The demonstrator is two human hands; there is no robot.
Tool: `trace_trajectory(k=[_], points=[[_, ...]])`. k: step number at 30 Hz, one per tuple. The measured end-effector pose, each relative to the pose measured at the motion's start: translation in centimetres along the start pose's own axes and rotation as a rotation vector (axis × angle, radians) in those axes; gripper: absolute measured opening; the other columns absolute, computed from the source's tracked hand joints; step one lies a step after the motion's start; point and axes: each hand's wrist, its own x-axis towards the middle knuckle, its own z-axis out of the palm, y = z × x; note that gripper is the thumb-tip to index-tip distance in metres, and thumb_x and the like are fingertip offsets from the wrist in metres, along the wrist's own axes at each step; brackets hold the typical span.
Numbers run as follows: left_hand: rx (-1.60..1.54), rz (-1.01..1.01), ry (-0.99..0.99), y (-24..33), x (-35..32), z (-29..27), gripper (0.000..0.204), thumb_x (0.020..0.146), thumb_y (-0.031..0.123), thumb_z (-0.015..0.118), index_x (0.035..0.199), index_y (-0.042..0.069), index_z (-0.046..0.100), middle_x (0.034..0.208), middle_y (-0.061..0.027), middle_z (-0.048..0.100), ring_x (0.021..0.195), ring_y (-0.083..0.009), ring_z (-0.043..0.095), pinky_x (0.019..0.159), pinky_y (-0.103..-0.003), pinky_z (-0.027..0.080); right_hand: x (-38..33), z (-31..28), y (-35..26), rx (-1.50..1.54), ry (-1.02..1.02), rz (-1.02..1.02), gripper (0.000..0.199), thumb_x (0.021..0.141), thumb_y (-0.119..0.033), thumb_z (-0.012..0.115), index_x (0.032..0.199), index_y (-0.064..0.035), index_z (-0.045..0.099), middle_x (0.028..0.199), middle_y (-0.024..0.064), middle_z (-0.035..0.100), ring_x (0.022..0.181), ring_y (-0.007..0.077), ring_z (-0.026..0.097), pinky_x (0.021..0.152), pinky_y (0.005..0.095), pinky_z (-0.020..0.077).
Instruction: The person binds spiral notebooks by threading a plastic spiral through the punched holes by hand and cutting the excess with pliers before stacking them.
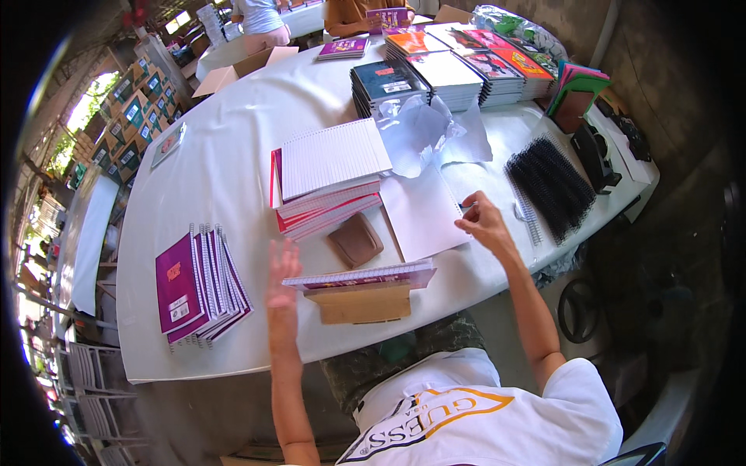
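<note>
From the head view, a spiral notebook (pixel 365 275) lies on a brown block (pixel 361 304) at the near edge of the white tabletop (pixel 225 171). Just left of the notebook the left hand (pixel 283 281) hovers, fingers spread open, holding nothing. Right of and beyond the notebook, the right hand (pixel 485 223) rests at the edge of a loose white sheet (pixel 423 213); its fingers are curled, though what they pinch cannot be told. Beyond the notebook stands a stack of unbound pages (pixel 326 182); far right lie black binding coils (pixel 548 185).
</note>
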Motion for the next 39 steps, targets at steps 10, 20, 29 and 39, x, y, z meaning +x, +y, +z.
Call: trace_trajectory(k=[10,20,29,39], points=[[0.625,0.118,-0.438,12.5,9.0,6.8,0.103,0.075,0.058,0.074,0.153,0.010,0.027,0.156,-0.0175,0.030,0.146,-0.0319,0.026,0.116,-0.043,0.026,8.8,-0.1,-1.9,-0.028,-0.038,-0.074,0.047,0.074,-0.011,0.076,0.115,-0.0006,0.055,0.077,0.0092,0.063,0.070,0.0169,0.060,0.059,0.0309,0.0478],[1.198,-0.038,-0.770,8.8,10.6,17.5,0.113,0.078,0.057,0.071,0.156,0.018,-0.001,0.152,-0.0294,0.027,0.137,-0.0492,0.032,0.109,-0.051,0.038,10.3,-0.5,-3.9,0.437,0.124,-0.041,0.047,0.077,-0.015,0.073,0.116,0.0018,0.053,0.074,0.0104,0.063,0.066,0.0196,0.063,0.056,0.0314,0.0502],[1.140,0.109,-0.750,6.0,11.9,16.7,0.107,0.082,0.046,0.072,0.156,0.015,0.000,0.150,-0.0276,0.033,0.136,-0.0484,0.034,0.108,-0.050,0.038,8.9,-0.1,-1.1,0.162,-0.056,-0.139,0.053,0.084,-0.024,0.069,0.123,0.0048,0.048,0.095,0.0191,0.062,0.088,0.0312,0.067,0.068,0.0416,0.0559],[0.658,0.306,-0.007,7.3,18.4,10.1,0.065,0.092,0.005,0.063,0.150,0.007,0.034,0.105,-0.0125,0.069,0.086,-0.0155,0.065,0.079,-0.030,0.054,3.7,-5.3,-14.4,0.801,-0.036,-0.353,0.055,0.095,-0.039,0.063,0.129,0.0018,0.047,0.098,0.0159,0.065,0.084,0.0258,0.071,0.071,0.0335,0.0600]])
